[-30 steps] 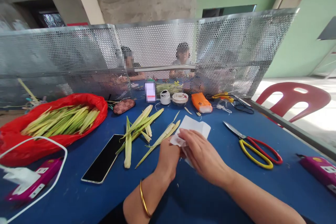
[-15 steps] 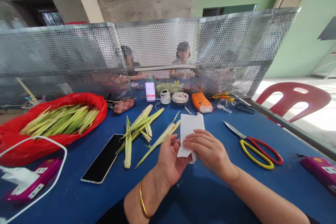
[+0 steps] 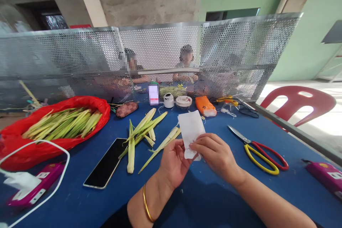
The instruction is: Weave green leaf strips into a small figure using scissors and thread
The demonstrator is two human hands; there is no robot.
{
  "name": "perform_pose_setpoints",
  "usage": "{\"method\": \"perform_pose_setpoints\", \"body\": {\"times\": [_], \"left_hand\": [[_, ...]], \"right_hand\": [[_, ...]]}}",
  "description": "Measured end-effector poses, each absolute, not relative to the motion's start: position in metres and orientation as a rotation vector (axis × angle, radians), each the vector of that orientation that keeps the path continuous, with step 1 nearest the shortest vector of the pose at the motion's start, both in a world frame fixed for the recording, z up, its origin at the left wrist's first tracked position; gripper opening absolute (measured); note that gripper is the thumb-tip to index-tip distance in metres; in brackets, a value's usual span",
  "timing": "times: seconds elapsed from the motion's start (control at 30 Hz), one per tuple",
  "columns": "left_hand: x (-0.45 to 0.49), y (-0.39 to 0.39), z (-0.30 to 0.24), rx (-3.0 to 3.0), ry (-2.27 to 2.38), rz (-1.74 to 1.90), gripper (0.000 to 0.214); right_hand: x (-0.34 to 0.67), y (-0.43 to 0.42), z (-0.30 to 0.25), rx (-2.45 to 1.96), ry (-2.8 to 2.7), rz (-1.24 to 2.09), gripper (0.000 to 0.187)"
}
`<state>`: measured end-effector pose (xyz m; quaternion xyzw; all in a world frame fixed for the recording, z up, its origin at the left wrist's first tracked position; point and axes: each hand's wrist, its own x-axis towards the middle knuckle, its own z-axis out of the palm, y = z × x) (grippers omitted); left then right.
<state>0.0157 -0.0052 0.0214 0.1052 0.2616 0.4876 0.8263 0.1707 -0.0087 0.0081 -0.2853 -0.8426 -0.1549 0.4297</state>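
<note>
Both of my hands hold one white paper tissue [image 3: 190, 128] upright over the blue table [image 3: 203, 199]. My left hand [image 3: 173, 162], with a gold bangle on its wrist, pinches the tissue's lower left edge. My right hand [image 3: 216, 155] pinches its lower right edge, fingers curled. Pale green leaf strips [image 3: 141, 130] lie loose on the table just left of my hands.
A black phone [image 3: 107, 164] lies to the left. A red bag [image 3: 16, 146] holds more leaf strips. Scissors [image 3: 258, 148] with red and yellow handles lie to the right. Tape rolls [image 3: 176, 100] and an orange box [image 3: 204, 106] stand by the perforated metal screen [image 3: 80, 60]; people sit behind it.
The tissue was pressed flat on the table under both hands; now it is lifted and held upright between them.
</note>
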Motion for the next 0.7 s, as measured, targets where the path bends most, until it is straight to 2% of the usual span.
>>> {"method": "perform_pose_setpoints", "body": {"times": [0.2,0.5,0.7], "left_hand": [[0.020,-0.007,0.012,0.312,0.654,0.987,0.019],[0.017,-0.007,0.012,0.443,0.778,1.009,0.011],[0.016,-0.005,0.013,0.384,0.731,0.971,0.024]], "right_hand": [[0.176,-0.006,0.004,-0.668,-2.125,-0.288,0.019],[0.181,-0.009,0.011,-0.746,-2.198,-0.434,0.025],[0.182,-0.007,0.009,-0.703,-2.225,-0.435,0.021]]}}
